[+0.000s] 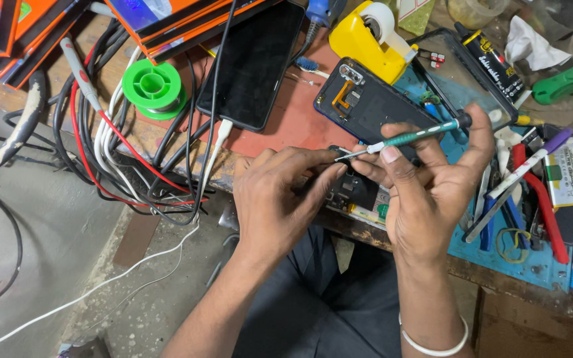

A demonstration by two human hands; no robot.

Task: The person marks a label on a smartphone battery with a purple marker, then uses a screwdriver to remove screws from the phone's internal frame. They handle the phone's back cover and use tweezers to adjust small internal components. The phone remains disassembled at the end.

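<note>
Two phones are seen on the cluttered worktop (286,126): one black phone (253,63) on charge, one opened phone (373,103) beside one yellow tape dispenser (366,40). One green-handled screwdriver (419,134) is pinched in the right hand (432,192), grip closed. A small part (339,154), largely hidden, is clamped by the left hand (280,199) at the worktop's edge.

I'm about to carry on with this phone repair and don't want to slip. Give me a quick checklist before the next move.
1. Screwdriver gripped firmly in right hand: ok.
2. Left hand fingers at the driver tip: ok.
3. Tip seated on a screw: cannot tell, fingers hide it.
4. Opened phone lying flat on the bench: ok.
5. Bench around the hands free of loose tools and cables: not ok.
</note>
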